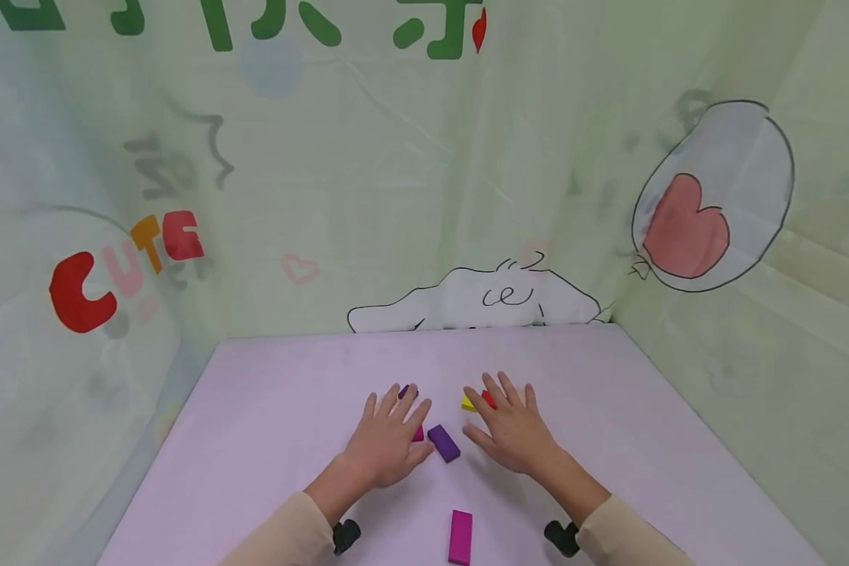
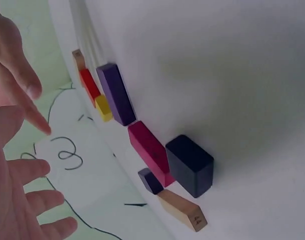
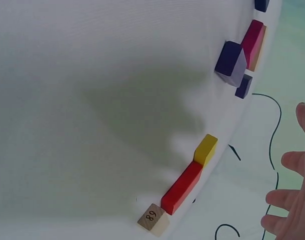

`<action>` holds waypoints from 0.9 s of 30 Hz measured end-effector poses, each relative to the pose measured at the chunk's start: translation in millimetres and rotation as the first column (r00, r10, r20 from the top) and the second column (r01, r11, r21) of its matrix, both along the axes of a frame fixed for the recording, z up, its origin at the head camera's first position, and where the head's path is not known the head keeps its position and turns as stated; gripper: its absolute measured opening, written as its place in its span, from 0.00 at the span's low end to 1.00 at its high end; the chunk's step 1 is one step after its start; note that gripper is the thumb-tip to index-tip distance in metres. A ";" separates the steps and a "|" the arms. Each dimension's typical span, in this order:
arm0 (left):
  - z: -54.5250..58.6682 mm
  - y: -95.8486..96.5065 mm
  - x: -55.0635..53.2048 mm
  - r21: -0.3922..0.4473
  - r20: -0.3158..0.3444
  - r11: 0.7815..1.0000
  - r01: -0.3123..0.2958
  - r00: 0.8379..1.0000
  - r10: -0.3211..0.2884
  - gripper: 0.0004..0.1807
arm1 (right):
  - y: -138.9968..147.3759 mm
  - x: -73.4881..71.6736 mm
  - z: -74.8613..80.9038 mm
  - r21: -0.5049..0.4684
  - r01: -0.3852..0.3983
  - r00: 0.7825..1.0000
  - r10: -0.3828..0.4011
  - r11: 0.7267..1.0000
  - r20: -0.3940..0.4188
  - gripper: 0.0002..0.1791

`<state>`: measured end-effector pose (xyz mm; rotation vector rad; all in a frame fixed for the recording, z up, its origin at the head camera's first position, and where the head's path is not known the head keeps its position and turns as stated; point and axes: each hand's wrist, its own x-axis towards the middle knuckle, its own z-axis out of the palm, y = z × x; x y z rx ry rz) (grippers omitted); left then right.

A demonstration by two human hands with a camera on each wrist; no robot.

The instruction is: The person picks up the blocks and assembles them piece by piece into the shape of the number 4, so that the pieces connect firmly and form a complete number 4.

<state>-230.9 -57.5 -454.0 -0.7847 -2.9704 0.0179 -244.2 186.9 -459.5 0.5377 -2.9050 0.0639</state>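
Blocks and hands near the middle of the tabletop (image 1: 269,393)

The left hand (image 1: 389,436) and right hand (image 1: 512,428) lie side by side, with one block (image 1: 443,442) on the tabletop between them. A second block (image 1: 461,537) lies nearer the front edge (well apart from both hands). Small blocks (image 1: 475,402) lie under the right hand's fingertips, toward the back edge.

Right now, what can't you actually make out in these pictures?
- Head view: the left hand covers most of the dark pink block and the blocks beyond its fingertips.
- Head view: the right hand covers part of the red block and yellow block.
- Left wrist view: lettering on the plain wooden block is too small.
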 end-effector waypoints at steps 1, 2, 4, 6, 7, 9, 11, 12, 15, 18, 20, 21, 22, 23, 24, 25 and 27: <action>-0.2 0.5 1.9 0.000 -0.007 1.000 0.012 1.000 -0.012 0.38 | 0.2 0.3 -0.7 -0.002 0.000 1.000 0.000 1.000 0.000 0.37; -0.4 1.4 3.4 -0.005 -0.015 1.000 0.022 1.000 -0.022 0.38 | 1.2 0.2 -1.8 -0.005 0.000 1.000 0.000 1.000 -0.001 0.37; -1.0 2.6 6.9 -0.011 -0.015 0.999 0.039 0.999 -0.039 0.38 | 2.9 0.0 -4.5 -0.014 -0.003 1.000 0.003 1.000 -0.007 0.37; -2.3 3.4 10.3 -0.010 0.000 0.999 0.051 0.999 -0.051 0.38 | 4.0 -0.2 -7.1 -0.025 -0.006 1.000 0.006 1.000 -0.008 0.37; -2.9 3.6 12.2 -0.006 0.011 0.998 0.059 0.998 -0.059 0.38 | 4.3 -0.4 -8.4 -0.030 -0.008 1.000 0.008 1.000 -0.009 0.37; -4.7 4.3 15.9 0.015 0.043 0.997 0.074 0.996 -0.075 0.38 | 4.8 -0.7 -10.5 -0.032 -0.015 1.000 0.014 0.999 -0.011 0.36; -7.0 5.3 19.6 0.042 0.076 0.995 0.089 0.993 -0.092 0.38 | 4.6 -0.4 -11.0 -0.039 -0.016 1.000 0.016 0.999 -0.004 0.36; -7.9 5.7 21.5 0.053 0.088 0.994 0.098 0.991 -0.103 0.37 | 4.6 -0.4 -11.0 -0.039 -0.017 1.000 0.017 0.999 0.000 0.36; -12.5 7.6 27.4 0.073 0.126 0.989 0.126 0.983 -0.135 0.38 | 5.7 0.7 -10.8 -0.033 -0.019 1.000 0.019 0.999 0.016 0.36; -18.8 8.7 33.7 0.092 0.155 0.979 0.179 0.969 -0.192 0.37 | 7.1 2.7 -10.2 -0.033 -0.019 0.999 0.020 0.999 0.026 0.36; -24.9 8.7 38.2 0.104 0.151 0.967 0.234 0.957 -0.248 0.36 | 8.1 3.9 -10.3 -0.035 -0.025 0.999 0.026 0.999 0.028 0.36; -27.7 8.4 40.4 0.112 0.142 0.957 0.267 0.949 -0.281 0.35 | 8.5 4.1 -10.9 -0.035 -0.025 0.999 0.026 0.999 0.031 0.36; -30.7 8.1 42.5 0.119 0.126 0.946 0.301 0.941 -0.315 0.34 | 8.6 4.4 -11.2 -0.037 -0.028 0.999 0.029 0.999 0.032 0.36; -33.7 7.9 44.2 0.127 0.110 0.935 0.331 0.932 -0.345 0.33 | 8.7 4.5 -11.7 -0.037 -0.032 0.999 0.033 0.999 0.034 0.36; -36.8 7.8 45.4 0.140 0.093 0.923 0.358 0.923 -0.372 0.32 | 8.7 4.5 -12.1 -0.037 -0.034 0.999 0.036 0.999 0.036 0.36; -39.6 7.6 46.4 0.151 0.074 0.912 0.382 0.916 -0.395 0.32 | 8.3 4.3 -12.1 -0.036 -0.037 0.999 0.039 0.999 0.036 0.35; -45.4 7.4 46.6 0.186 0.066 0.895 0.406 0.903 -0.424 0.31 | 7.3 3.4 -12.0 -0.034 -0.039 0.999 0.040 0.999 0.035 0.35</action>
